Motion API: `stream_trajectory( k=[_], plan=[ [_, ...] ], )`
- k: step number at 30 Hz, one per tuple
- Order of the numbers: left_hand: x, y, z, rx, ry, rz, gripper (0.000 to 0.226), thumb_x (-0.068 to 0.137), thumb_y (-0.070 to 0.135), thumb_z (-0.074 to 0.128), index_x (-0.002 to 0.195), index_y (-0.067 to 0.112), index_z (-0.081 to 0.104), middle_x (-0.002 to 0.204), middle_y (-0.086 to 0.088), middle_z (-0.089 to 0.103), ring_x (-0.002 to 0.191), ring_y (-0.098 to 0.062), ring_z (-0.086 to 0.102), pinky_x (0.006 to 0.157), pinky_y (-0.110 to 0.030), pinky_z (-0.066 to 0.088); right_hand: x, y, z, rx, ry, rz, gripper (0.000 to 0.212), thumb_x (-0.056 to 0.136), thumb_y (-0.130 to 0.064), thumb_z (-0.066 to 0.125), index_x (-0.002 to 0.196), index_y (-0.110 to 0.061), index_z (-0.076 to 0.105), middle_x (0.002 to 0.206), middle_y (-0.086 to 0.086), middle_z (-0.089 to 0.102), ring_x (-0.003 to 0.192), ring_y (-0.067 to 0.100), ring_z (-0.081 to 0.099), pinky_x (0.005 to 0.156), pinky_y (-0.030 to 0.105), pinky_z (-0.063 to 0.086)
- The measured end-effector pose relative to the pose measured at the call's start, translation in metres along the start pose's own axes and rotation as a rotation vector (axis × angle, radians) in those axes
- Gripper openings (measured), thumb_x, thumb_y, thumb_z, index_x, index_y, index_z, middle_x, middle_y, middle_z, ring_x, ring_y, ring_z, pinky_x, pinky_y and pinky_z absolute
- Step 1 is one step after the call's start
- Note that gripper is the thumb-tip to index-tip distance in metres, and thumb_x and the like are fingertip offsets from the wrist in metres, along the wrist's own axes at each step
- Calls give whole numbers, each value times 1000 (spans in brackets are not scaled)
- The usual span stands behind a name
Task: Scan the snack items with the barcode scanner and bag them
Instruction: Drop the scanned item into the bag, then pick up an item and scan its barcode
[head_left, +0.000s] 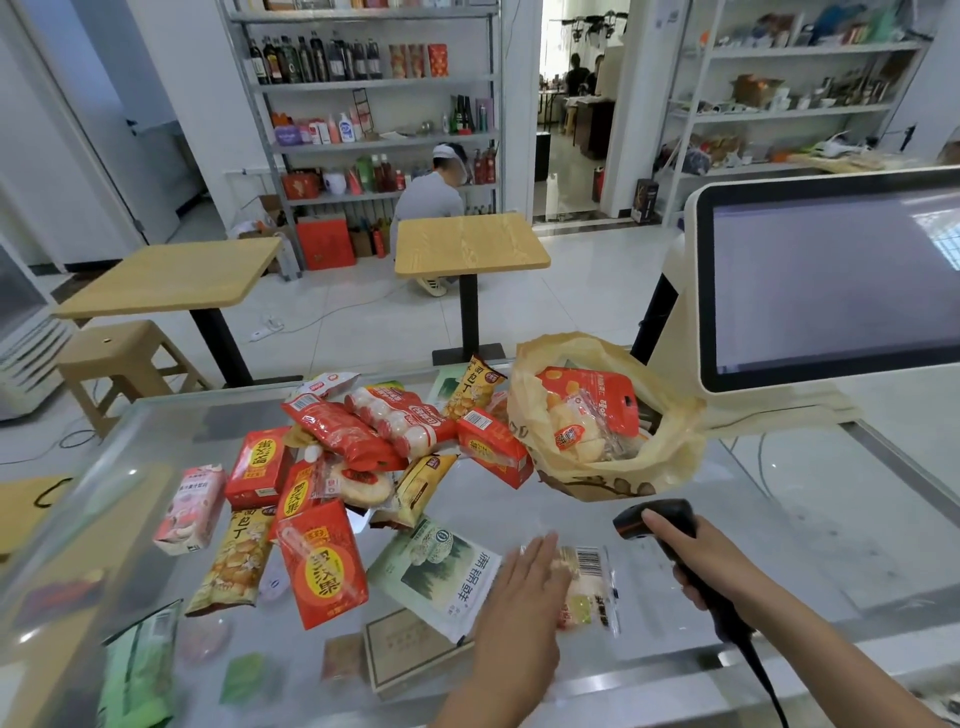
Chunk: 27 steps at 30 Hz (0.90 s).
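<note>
Checkout scene, head view. The glass-topped surface (727, 519) spans the foreground. At its right end stands the register screen (831, 280). Beside the screen lies the tan plastic bag (670, 457), its mouth open toward the viewer, with a red pouch and at least one clear packet already inside.

Left of the bag is the heap of snack items (363, 441), made up of red cartons, yellow bags and sausage packs, all unbagged. A pale green pouch (441, 571) lies apart from the heap, near its front edge.

The right grip (696, 561) is clenched round the handle of the barcode scanner (657, 519). The scanner's head points up and left, above the surface. The left grip (524, 587) is released, its fingers straight and laid flat on the left edge of a clear snack packet (587, 582). This packet lies on the surface between the two grips, with its barcode label (589, 558) face up.

Step in hand, as judged: scanning this packet, with most of the items yet to be scanned.

The next move calls for tipping the scanner head down onto the label while the flat grip steadies the packet. After that the packet must be picked up and carried to the bag mouth.
</note>
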<state>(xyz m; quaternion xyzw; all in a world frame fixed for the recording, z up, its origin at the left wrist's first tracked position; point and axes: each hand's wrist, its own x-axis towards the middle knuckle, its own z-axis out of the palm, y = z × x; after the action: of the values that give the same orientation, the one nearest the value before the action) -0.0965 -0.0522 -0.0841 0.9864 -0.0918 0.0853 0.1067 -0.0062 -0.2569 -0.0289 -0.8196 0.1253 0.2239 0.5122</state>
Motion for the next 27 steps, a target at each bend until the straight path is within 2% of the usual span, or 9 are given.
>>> stream_trajectory(
  k=[3, 5, 8, 12, 15, 18, 22, 24, 27],
  plan=[
    [-6, 11, 3, -68, 38, -3, 66, 35, 24, 86, 96, 36, 64, 115, 6, 64, 106, -19, 56, 77, -32, 55, 0, -2, 0, 6, -14, 35, 47, 85, -51, 63, 80, -6, 47, 49, 5, 44, 38, 17, 39, 41, 23, 33],
    [-10, 15, 11, -65, 64, 46, 56, 46, 29, 82, 98, 35, 65, 106, 6, 65, 100, -18, 51, 73, -30, 54, -1, -4, -3, 21, -40, 71, 48, 84, -52, 63, 81, -5, 53, 50, 4, 44, 39, 17, 39, 42, 23, 32],
    [-4, 12, 17, -50, 11, 44, 64, 39, 25, 84, 99, 36, 64, 114, 7, 67, 106, -16, 62, 87, -33, 52, -7, -10, -9, -21, -119, 81, 52, 84, -55, 61, 89, -4, 57, 51, 3, 45, 41, 15, 41, 43, 24, 34],
    [9, 5, 17, -31, 7, 13, 58, 47, 31, 78, 101, 40, 61, 127, 13, 60, 119, -11, 57, 112, -39, 31, -25, -30, -18, -89, -222, 24, 60, 85, -65, 48, 90, -5, 55, 56, 4, 50, 46, 16, 47, 46, 25, 40],
    [14, 0, 17, -59, -9, -3, 42, 63, 43, 55, 105, 41, 57, 138, 15, 51, 129, -11, 47, 110, -39, 15, -45, -51, -25, -64, -278, 18, 66, 81, -70, 42, 91, -5, 51, 59, 5, 50, 47, 17, 48, 47, 26, 42],
    [15, -2, 24, -74, 56, -3, 35, 75, 54, 50, 106, 39, 55, 141, 16, 47, 133, -11, 42, 110, -37, 9, -65, -68, -32, 21, -305, 72, 71, 68, -74, 47, 93, -7, 46, 59, 5, 45, 43, 16, 41, 41, 23, 37],
    [15, -2, 27, -14, 50, -8, 38, 79, 60, 40, 105, 37, 57, 129, 14, 57, 123, -11, 53, 112, -41, 29, -83, -78, -40, 99, -323, 140, 86, 58, -78, 50, 103, -5, 50, 57, 4, 42, 39, 13, 36, 36, 20, 32],
    [14, -2, 24, -23, 48, -19, 40, 80, 57, 36, 107, 35, 55, 125, 13, 61, 118, -12, 57, 102, -42, 42, -90, -78, -40, 91, -327, 168, 88, 60, -78, 49, 106, -4, 52, 56, 3, 41, 38, 12, 35, 35, 20, 30],
    [13, 0, 21, -38, 42, -30, 44, 79, 52, 37, 114, 30, 50, 124, 11, 61, 118, -13, 58, 96, -41, 44, -99, -80, -37, 56, -313, 192, 82, 67, -78, 45, 103, -4, 53, 55, 2, 41, 38, 11, 34, 35, 19, 30]
  ],
)
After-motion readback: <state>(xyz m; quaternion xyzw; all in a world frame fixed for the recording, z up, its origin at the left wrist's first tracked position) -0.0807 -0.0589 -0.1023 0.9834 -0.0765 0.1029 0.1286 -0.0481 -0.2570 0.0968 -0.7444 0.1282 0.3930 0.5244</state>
